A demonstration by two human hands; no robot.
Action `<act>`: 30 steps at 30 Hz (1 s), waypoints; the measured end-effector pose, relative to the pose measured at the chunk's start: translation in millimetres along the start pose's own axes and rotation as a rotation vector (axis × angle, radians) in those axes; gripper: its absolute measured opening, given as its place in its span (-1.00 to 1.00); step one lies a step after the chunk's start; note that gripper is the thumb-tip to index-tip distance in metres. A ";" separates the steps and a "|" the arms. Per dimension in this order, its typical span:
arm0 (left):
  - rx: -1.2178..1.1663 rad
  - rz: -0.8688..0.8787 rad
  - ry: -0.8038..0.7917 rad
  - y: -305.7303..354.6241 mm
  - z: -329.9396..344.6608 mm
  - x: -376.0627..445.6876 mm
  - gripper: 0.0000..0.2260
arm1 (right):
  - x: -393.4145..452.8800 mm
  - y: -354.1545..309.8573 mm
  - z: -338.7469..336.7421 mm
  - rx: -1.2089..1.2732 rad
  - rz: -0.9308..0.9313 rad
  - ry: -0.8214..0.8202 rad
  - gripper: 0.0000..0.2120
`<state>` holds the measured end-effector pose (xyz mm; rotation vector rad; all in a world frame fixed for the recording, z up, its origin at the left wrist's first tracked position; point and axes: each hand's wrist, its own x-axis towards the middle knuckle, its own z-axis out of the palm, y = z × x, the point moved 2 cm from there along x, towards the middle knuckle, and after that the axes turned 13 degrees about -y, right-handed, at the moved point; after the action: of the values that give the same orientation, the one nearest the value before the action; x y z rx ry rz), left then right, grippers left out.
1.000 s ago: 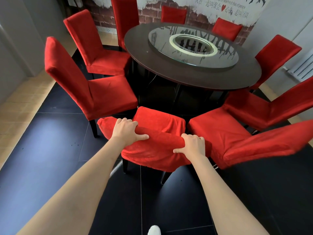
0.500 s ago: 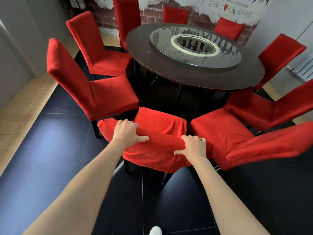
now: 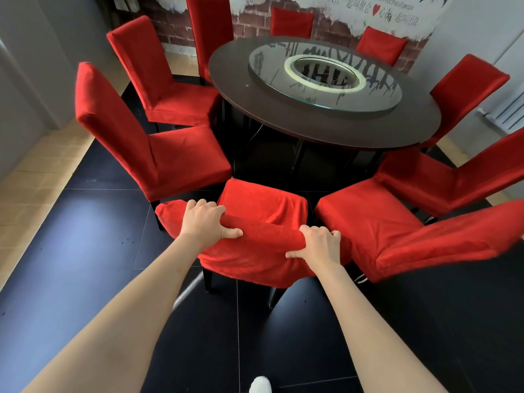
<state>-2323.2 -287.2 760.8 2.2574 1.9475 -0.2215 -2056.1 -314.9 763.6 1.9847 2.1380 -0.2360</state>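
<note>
Two hands grip one chair (image 3: 263,199) | left hand (image 3: 202,222) and right hand (image 3: 320,246) both curled over backrest top | advised: push evenly, square toward counter (image 3: 312,129), legs flat.

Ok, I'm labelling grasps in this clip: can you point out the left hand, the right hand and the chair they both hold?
left hand (image 3: 205,222), head view, back of the hand.
right hand (image 3: 321,245), head view, back of the hand.
chair (image 3: 263,198), head view, middle of its red seat cover.
</note>
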 end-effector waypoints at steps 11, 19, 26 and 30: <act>-0.003 -0.066 -0.035 -23.4 -5.4 9.4 -0.35 | 6.1 -25.8 -1.5 -0.013 -0.010 0.033 -0.38; -0.013 -0.042 -0.045 -29.9 -1.5 9.1 -0.34 | -3.7 -30.5 7.4 -0.022 0.009 0.076 -0.38; -0.039 -0.026 -0.064 -29.3 -5.1 9.9 -0.37 | -2.7 -28.2 5.1 -0.012 -0.020 0.079 -0.37; -0.064 -0.033 -0.057 -23.2 -7.8 8.9 -0.38 | -1.9 -24.3 1.8 -0.005 -0.001 0.057 -0.36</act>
<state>-2344.8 -273.6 766.2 2.1568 1.9353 -0.2219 -2080.1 -319.1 761.6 2.0105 2.1717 -0.1758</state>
